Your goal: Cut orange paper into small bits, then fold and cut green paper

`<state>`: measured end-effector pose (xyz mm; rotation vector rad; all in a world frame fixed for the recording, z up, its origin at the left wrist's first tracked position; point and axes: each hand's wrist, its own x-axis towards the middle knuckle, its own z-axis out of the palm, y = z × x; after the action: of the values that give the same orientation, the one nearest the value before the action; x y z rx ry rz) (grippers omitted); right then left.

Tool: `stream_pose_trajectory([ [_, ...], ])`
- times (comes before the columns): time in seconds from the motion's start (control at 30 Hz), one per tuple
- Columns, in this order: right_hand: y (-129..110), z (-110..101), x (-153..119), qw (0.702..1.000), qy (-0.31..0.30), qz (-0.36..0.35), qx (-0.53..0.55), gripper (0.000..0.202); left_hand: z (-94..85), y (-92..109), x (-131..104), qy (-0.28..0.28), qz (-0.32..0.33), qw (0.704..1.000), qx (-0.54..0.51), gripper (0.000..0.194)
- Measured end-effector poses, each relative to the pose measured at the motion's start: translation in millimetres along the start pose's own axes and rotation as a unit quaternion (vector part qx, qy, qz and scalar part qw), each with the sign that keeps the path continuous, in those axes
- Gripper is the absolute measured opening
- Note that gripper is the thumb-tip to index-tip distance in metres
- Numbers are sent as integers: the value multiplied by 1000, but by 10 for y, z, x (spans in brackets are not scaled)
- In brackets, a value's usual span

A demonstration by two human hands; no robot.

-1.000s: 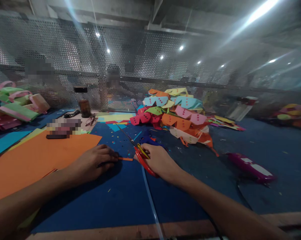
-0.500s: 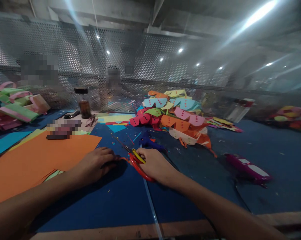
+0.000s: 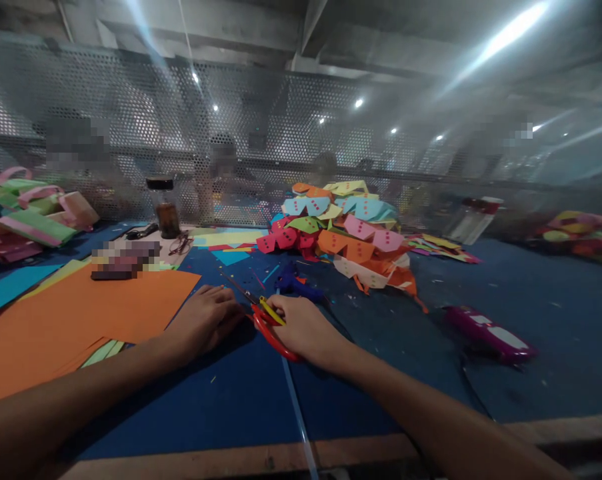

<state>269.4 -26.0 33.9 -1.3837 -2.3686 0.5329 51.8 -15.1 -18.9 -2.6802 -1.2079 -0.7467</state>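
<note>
Orange paper strip (image 3: 249, 315), only a short part of it visible, lay low over the blue tabletop (image 3: 215, 407) between the two hands. The left hand (image 3: 208, 317) lay at its left end, fingers close together and curled downward; whether they pinched the strip or merely pressed it could not be told. The right hand (image 3: 305, 327), its fingers closed around the red and yellow handles, held scissors (image 3: 277, 339) whose blades pointed to the far left; the gap between the blades was indistinct. Just beyond the right hand lay a dark blue tool (image 3: 299, 287), apparently a glue gun, and a translucent rod (image 3: 297, 403) ran from beneath that hand to the near edge. To the left, broad orange sheets (image 3: 151, 303) lay flat, with pale green paper (image 3: 101, 352) by their near edge. On the far side, a heap of dotted paper masks (image 3: 355, 233) stood folded into shape. Judged from this arrangement, many pieces appeared to be largely made, whereas the strip seemed to be at an intermediate stage, and the broad sheets constituted unused stock. A purple device (image 3: 488, 333) lay to the right.
</note>
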Motion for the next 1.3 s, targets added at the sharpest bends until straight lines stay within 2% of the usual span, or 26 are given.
stream_pose_trajectory([
  [0.07,7,-10,1,1000,18,-4,6,15,-11,13,4,22,-33,999,-34,22],
  [0.17,22,-44,0,998,46,3,31,13,-106,62,21,67,-131,980,-132,15],
  [0.27,42,-78,-7,995,62,4,72,14,-254,131,46,74,-183,963,-183,15],
  [0.3,45,-87,-11,993,63,0,95,15,-297,150,53,79,-206,954,-203,17],
  [0.4,23,-104,-34,981,44,-13,187,21,-363,183,59,56,-275,894,-350,16],
  [0.43,6,-108,-43,975,32,-18,218,23,-367,190,56,46,-281,875,-391,15],
  [0.5,-38,-111,-58,963,6,-24,268,27,-362,208,47,30,-275,862,-425,14],
  [0.63,-85,-86,-65,947,-7,-23,320,33,-358,283,28,2,-262,878,-400,18],
  [0.8,-34,-45,-57,948,-5,-43,315,27,-359,334,1,-31,-253,880,-401,20],
  [1.07,-55,-122,-80,953,3,-22,302,29,-364,336,13,-44,-269,846,-458,21],
  [1.3,-28,-57,-64,951,-26,-35,307,28,-324,311,-9,-51,-267,854,-443,23],
])
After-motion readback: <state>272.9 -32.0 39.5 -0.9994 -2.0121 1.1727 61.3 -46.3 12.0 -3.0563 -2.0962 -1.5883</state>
